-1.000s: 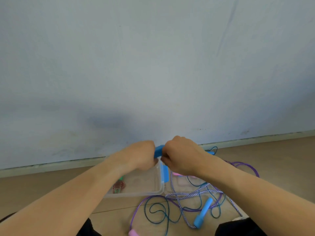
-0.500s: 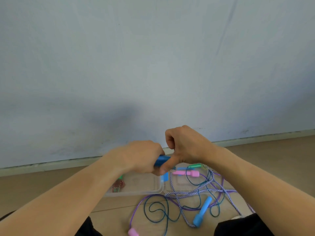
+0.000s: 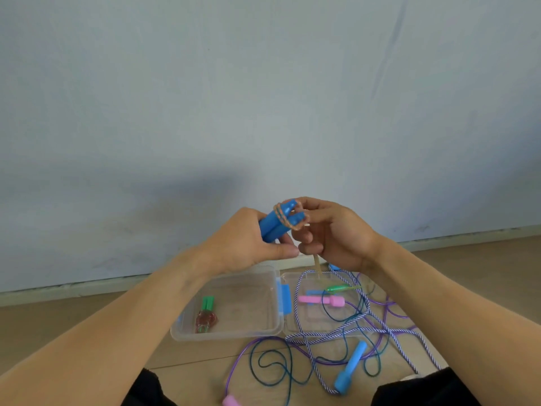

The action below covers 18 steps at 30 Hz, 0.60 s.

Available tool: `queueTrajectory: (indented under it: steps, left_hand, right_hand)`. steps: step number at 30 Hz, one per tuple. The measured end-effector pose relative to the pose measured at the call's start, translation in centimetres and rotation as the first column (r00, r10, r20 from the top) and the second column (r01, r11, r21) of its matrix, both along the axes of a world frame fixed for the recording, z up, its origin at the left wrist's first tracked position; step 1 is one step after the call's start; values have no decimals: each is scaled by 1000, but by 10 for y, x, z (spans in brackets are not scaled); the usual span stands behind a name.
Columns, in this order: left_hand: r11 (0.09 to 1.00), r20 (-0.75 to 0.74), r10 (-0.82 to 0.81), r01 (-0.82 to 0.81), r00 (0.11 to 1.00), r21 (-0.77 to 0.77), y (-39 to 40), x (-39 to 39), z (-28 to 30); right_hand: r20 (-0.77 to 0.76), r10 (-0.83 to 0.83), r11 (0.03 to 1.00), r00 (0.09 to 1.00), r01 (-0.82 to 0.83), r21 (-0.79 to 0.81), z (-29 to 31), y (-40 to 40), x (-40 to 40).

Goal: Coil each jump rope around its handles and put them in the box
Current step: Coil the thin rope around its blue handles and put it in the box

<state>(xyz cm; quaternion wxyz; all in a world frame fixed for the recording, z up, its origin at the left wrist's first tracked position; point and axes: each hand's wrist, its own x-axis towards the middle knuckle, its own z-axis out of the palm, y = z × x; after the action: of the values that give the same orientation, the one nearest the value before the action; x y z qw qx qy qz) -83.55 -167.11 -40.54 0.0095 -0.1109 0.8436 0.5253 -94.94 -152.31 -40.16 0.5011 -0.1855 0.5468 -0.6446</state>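
My left hand (image 3: pixel 248 243) grips a pair of blue handles (image 3: pixel 276 222) held side by side, raised above the box. An orange-tan rope (image 3: pixel 285 219) loops once around their tips. My right hand (image 3: pixel 330 232) pinches this rope beside the handles, and its tail (image 3: pixel 317 263) hangs down toward the floor. The clear plastic box (image 3: pixel 272 332) sits open on the floor below, holding a coiled red rope with green handles (image 3: pixel 206 315).
The box's clear lid (image 3: pixel 295 328) lies open to the right with a pink handle (image 3: pixel 320 300) and a green one (image 3: pixel 339 288) on it. Tangled striped, purple and teal ropes (image 3: pixel 345 326) spread over the wooden floor, with a loose blue handle (image 3: pixel 349 366). A pale wall stands close behind.
Both hands have risen higher above the box. The blue handles now point up and right, and a turn of orange-tan rope lies around their tips.
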Motion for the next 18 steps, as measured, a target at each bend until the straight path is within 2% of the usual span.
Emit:
queueTrajectory:
  steps: [2, 7, 10, 13, 15, 18]
  left_hand:
    - [999, -2, 40, -40, 999, -12, -2, -1, -2]
    - [968, 3, 232, -230, 973, -103, -9, -7, -15]
    - [906, 15, 263, -242, 965, -349, -15, -10, -20]
    - [793, 44, 295, -219, 954, -568, -17, -12, -28]
    - [697, 115, 261, -105, 959, -709, -18, -12, -31]
    - [597, 252, 167, 106, 953, -795, -13, -7, -31]
  right_hand:
    - [-19, -18, 1000, 1000, 18, 22, -1, 1, 0]
    - [-231, -25, 985, 973, 63, 158, -7, -1, 8]
    - [-376, 46, 965, 925, 57, 257, -8, -1, 14]
    - [-455, 184, 925, 871, 4, 380, -6, 0, 19]
    - [-589, 341, 879, 732, -27, 476, -4, 3, 21]
    - [-795, 473, 848, 379, 49, 528, -1, 8, 17]
